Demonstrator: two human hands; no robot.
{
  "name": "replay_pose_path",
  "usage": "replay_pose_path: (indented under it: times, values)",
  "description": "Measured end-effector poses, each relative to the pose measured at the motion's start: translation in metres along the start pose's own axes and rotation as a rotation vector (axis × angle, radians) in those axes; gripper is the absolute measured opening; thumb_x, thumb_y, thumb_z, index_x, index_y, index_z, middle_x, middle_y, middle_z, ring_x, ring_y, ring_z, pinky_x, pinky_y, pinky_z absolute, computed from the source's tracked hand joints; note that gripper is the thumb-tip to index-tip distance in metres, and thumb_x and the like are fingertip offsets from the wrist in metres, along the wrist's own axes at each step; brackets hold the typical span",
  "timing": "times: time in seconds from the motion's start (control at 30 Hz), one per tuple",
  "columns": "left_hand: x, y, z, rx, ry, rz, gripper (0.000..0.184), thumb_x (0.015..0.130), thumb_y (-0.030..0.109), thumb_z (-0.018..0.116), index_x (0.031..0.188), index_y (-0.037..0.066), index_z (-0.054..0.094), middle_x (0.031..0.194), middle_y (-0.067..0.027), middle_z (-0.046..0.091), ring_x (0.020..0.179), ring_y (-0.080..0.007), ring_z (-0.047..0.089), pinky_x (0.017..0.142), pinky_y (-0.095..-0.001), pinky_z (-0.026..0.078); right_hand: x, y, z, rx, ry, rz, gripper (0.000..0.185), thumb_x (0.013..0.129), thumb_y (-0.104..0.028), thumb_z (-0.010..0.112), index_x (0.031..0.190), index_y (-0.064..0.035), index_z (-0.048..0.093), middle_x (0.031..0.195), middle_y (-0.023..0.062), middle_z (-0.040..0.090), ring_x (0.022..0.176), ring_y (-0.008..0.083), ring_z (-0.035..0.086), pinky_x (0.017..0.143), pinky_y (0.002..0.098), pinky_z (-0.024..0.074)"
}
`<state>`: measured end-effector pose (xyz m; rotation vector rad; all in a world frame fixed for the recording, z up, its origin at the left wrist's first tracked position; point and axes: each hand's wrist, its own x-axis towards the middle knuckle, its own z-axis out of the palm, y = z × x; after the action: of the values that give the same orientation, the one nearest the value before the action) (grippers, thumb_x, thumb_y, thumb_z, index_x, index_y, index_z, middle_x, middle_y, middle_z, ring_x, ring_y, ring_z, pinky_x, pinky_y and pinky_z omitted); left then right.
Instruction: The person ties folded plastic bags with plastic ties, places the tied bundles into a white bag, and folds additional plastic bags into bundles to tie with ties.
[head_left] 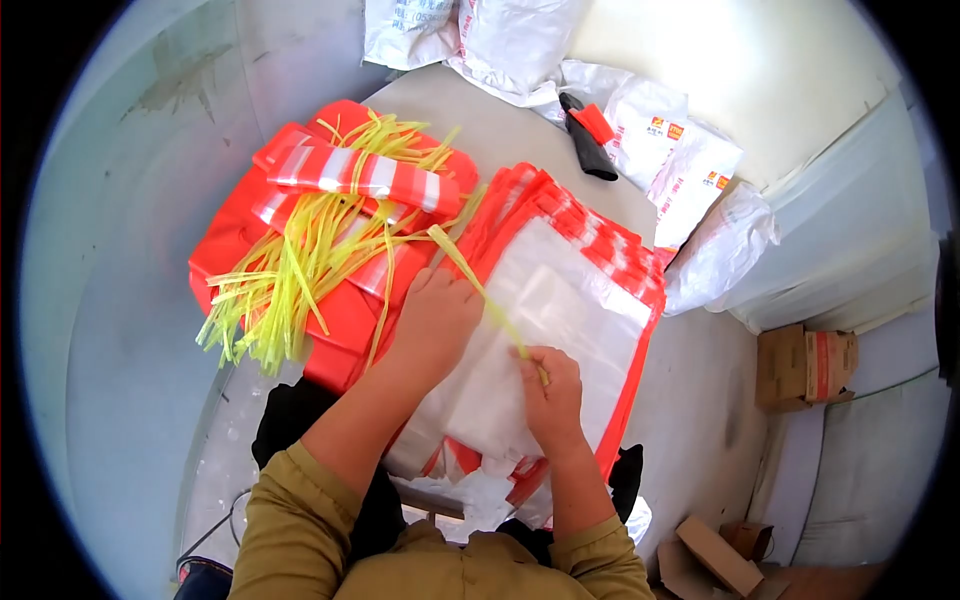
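A yellow plastic tie strip [492,306] runs slantwise over a stack of clear and red plastic bags [585,275]. My right hand [553,392] pinches the strip's lower end between thumb and fingers, above the middle of the stack. At the stack's left edge is my left hand [441,312], its fingers curled beside the strip. What those fingers hold, if anything, is hidden. Left of it, a bunch of loose yellow strips [295,265] lies spread over a red plastic bundle [240,235]. Across that bundle rests a folded red-and-white striped piece [365,172].
White printed sacks [640,120] line the table's back edge. Near them lies a black object with a red part [588,140]. A cardboard box [800,368] stands at the right, and opened cardboard [715,558] lies low at the right. A pale wall [130,280] closes the left.
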<state>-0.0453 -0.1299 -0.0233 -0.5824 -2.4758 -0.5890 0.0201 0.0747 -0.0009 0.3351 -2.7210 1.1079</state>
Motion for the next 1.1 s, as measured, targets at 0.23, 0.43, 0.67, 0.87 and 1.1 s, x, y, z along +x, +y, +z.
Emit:
replay_pose_path:
  times: [0.23,0.43,0.67,0.87,1.1]
  values:
    - [-0.013,-0.006,-0.034,0.028,-0.205,0.013,0.008,0.076,0.008,0.068,0.082,0.009,0.072,0.083,-0.0064,0.062,0.086,-0.0275,0.062,0.077,-0.041,0.05,0.005,0.008,0.009,0.015,0.037,-0.059,0.013,0.099,-0.009,0.062,0.102,-0.0002,0.071,0.087,0.0116,0.07,0.079,0.0277,0.065,0.076,0.0358,0.0512]
    - [-0.028,-0.002,-0.051,-0.444,-0.244,-0.231,0.014,0.088,0.009,0.071,0.1,0.004,0.077,0.092,-0.0086,0.074,0.085,-0.0324,0.069,0.076,-0.0449,0.056,0.008,0.003,0.009,0.047,0.01,0.09,0.011,0.096,-0.009,0.066,0.101,0.0002,0.072,0.095,0.0141,0.073,0.085,0.0267,0.069,0.079,0.0346,0.0527]
    - [-0.018,0.018,-0.041,-0.838,-0.193,-0.212,0.016,0.087,0.01,0.075,0.102,0.005,0.076,0.092,-0.0115,0.073,0.085,-0.0329,0.07,0.075,-0.0427,0.055,0.002,0.011,0.009,-0.032,0.152,-0.064,0.016,0.093,-0.007,0.068,0.106,-0.0022,0.075,0.104,0.0123,0.074,0.103,0.0293,0.065,0.092,0.039,0.0507]
    - [0.001,0.048,-0.054,-0.596,-0.168,0.166,0.024,0.082,0.008,0.073,0.106,0.008,0.071,0.095,-0.0093,0.071,0.087,-0.0322,0.067,0.075,-0.0429,0.054,0.021,-0.021,0.01,0.083,0.197,-0.343,0.012,0.092,-0.013,0.065,0.09,-0.0029,0.072,0.079,0.0165,0.068,0.069,0.0345,0.065,0.063,0.0432,0.0483]
    - [0.005,0.056,-0.032,-0.581,0.079,0.055,0.033,0.079,0.009,0.073,0.111,0.009,0.07,0.101,-0.0088,0.07,0.087,-0.0307,0.066,0.074,-0.0429,0.053,0.011,0.008,0.016,0.29,0.156,-0.123,0.017,0.096,-0.014,0.062,0.087,-0.0018,0.069,0.081,0.0127,0.066,0.075,0.0333,0.061,0.071,0.0443,0.0459]
